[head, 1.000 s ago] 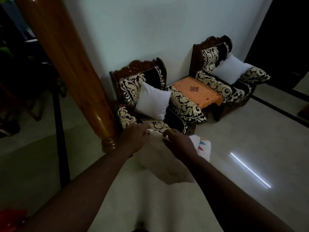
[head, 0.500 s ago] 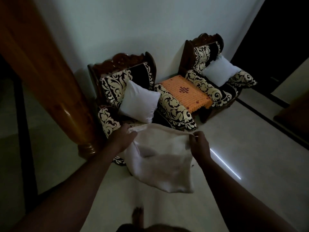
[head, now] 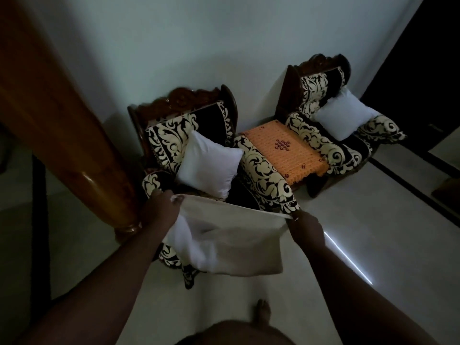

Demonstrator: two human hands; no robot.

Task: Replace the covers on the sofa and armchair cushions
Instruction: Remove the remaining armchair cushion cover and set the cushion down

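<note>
You've stretched the cover (head: 231,242) wider; it hides the armchair (head: 261,175) seat. Left hand (head: 159,212) and right hand (head: 305,227) pinch its pale, slack edge.

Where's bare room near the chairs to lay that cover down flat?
Bare floor right of the cover, up to the light streak. More floor in front of the far armchair. The orange-topped table between the chairs is bare too. Crowded: the near armchair seat, taken by the white cushion, and the gap by the wooden post.

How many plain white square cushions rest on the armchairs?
2: one white square cushion on the near patterned armchair, another on the far armchair. None seem hidden.
</note>
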